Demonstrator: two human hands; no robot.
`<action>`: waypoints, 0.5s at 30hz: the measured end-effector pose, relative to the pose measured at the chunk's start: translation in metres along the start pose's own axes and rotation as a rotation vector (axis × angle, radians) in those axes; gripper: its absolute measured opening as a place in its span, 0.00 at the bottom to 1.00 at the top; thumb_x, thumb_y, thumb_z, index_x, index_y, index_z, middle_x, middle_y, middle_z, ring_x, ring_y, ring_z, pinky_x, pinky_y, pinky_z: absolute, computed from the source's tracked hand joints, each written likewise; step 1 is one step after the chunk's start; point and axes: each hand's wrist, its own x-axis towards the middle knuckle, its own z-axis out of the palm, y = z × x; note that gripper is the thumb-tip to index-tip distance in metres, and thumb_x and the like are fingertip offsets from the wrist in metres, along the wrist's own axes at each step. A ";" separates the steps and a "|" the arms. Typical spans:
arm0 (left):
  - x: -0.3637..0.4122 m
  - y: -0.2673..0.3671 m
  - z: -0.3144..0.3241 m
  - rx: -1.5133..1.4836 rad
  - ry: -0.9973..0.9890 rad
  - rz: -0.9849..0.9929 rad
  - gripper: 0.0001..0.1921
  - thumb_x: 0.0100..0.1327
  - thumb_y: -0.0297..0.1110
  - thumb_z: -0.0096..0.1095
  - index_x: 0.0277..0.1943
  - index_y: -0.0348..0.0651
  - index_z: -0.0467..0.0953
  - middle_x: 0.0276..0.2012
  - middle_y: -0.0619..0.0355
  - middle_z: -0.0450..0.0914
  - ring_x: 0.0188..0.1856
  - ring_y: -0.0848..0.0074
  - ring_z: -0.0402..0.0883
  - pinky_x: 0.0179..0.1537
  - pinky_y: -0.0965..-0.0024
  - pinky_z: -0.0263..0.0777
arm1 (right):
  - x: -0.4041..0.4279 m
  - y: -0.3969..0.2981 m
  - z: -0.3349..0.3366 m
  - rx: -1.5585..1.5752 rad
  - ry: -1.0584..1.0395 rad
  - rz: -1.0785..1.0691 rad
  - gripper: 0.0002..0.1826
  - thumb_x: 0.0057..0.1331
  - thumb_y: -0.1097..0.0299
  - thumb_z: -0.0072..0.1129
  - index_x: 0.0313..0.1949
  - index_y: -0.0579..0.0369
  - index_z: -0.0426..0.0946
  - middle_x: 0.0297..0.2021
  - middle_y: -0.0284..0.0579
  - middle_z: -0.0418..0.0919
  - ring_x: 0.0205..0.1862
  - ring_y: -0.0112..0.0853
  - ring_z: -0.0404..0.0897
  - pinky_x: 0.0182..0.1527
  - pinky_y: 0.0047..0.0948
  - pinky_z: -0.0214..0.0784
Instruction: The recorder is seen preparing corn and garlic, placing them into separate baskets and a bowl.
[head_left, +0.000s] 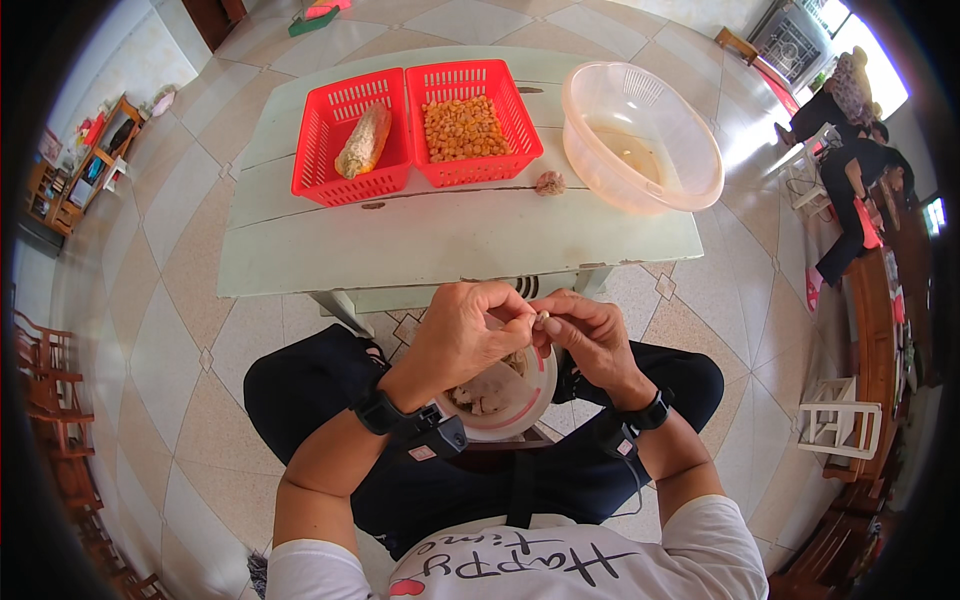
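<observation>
My left hand and my right hand meet at the fingertips above my lap. Pinched between both thumbs and forefingers is a small pale piece, which looks like a garlic clove; the fingers partly cover it. Below them, between my knees, stands a round white container with a reddish band, holding pale, papery scraps. My left forearm and hand hide part of it. On the table before me lies a garlic bulb, apart from both hands.
One red plastic basket holds a corn cob; the adjoining red basket holds loose corn kernels. A translucent basin with a few small pieces at its bottom stands right. People are at the far right, near a white stool.
</observation>
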 end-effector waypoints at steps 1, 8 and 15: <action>0.000 0.001 0.000 0.000 0.000 0.000 0.07 0.56 0.29 0.59 0.29 0.33 0.77 0.21 0.59 0.79 0.26 0.86 0.74 0.30 0.80 0.69 | 0.000 0.000 0.000 -0.002 -0.001 -0.001 0.13 0.67 0.73 0.50 0.49 0.62 0.73 0.32 0.38 0.75 0.31 0.20 0.75 0.35 0.18 0.68; -0.001 0.002 -0.007 -0.039 -0.080 0.001 0.08 0.55 0.31 0.60 0.29 0.34 0.77 0.22 0.61 0.79 0.27 0.86 0.74 0.31 0.80 0.69 | -0.001 0.000 -0.001 -0.004 0.001 -0.011 0.13 0.68 0.71 0.47 0.50 0.62 0.72 0.33 0.37 0.74 0.32 0.20 0.75 0.35 0.18 0.67; -0.001 -0.002 -0.005 -0.073 -0.202 0.024 0.08 0.55 0.31 0.60 0.31 0.33 0.78 0.24 0.60 0.80 0.28 0.84 0.76 0.35 0.79 0.70 | 0.001 0.001 -0.003 0.022 -0.018 -0.091 0.12 0.67 0.73 0.49 0.48 0.62 0.73 0.37 0.39 0.72 0.33 0.22 0.74 0.34 0.19 0.67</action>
